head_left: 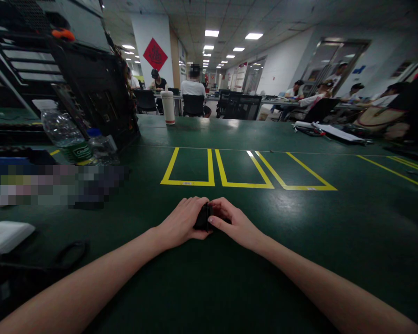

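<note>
Left hand (pixel 186 220) and right hand (pixel 234 222) gripping small black object (pixel 202 219) between them, near side of yellow-tape outlines (pixel 244 186) on green tabletop (pixel 146 195). Left: clear plastic bottle (pixel 64 130), green label, contents unclear; blue-capped bottle (pixel 102 147) beside it.

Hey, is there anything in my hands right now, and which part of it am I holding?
A small black object: the left hand grips its left side, the right hand's fingers its right edge.
</note>
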### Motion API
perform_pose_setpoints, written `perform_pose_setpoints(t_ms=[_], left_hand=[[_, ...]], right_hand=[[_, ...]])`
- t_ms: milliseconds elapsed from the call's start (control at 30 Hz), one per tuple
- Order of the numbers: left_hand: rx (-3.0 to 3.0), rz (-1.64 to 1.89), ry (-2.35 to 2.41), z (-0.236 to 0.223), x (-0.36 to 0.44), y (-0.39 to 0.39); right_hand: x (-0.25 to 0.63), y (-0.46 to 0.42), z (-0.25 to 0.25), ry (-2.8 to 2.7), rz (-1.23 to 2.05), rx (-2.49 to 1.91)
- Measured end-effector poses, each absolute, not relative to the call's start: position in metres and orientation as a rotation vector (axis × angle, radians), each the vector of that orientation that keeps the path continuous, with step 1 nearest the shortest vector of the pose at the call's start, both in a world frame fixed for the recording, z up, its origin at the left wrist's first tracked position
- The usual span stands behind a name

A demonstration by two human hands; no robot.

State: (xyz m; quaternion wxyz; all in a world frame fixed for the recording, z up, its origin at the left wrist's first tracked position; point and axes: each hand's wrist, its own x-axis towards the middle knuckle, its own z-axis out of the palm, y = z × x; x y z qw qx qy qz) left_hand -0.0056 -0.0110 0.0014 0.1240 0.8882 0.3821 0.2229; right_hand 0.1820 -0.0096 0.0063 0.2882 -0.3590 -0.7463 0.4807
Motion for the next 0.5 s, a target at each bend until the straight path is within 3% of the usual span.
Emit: perform_pose_setpoints(t_ms=[267,500], left_hand=[[2.579,0.653,1.123,-0.0009,-0.0068,-0.0107],[2.573,0.641,1.093,0.0048,-0.0062,-0.012]], right_hand=[[0.1847,-0.0089,0.003,-1.964,1.329,-0.772],[0.1825,-0.0108,0.0075,-1.884,1.365,-0.861]])
